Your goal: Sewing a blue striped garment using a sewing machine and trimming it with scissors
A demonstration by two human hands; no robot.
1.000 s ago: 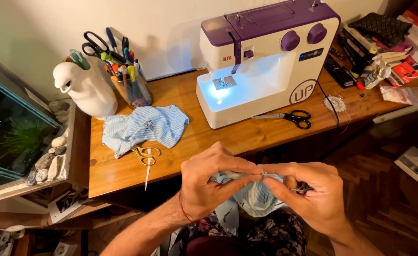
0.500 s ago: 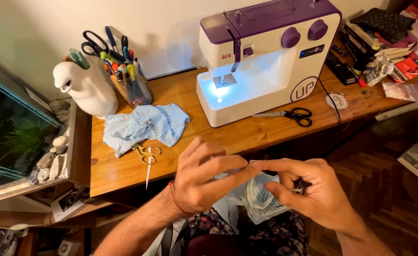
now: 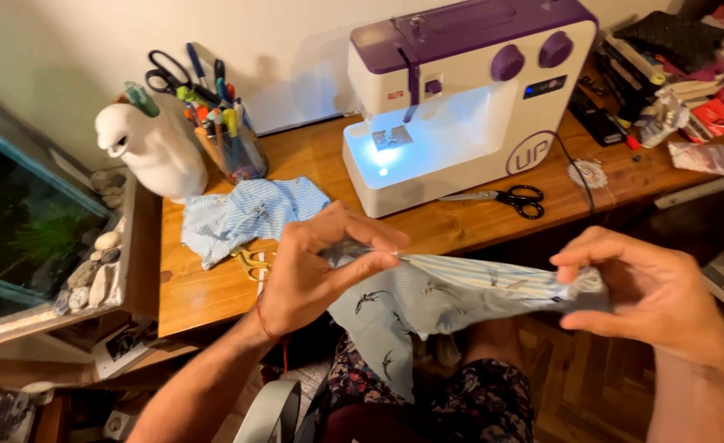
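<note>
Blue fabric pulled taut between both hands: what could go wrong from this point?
1. The left hand and right hand stretch the light blue bird-print fabric by pinched edges only; a harder pull might slip it loose or strain it.
2. The fabric's lower part hangs over the lap, unsupported, and could slide toward the floor if one pinch lets go.
3. The gold scissors lie at the wooden desk's front edge beside the left hand; a wrist movement may knock them off.

Soft matt striped cloth [image 3: 460, 291] is stretched between both pinching hands; beyond it, a glossy plastic sewing machine [image 3: 468, 98] stands on a smooth varnished wooden table [image 3: 312, 160].
</note>
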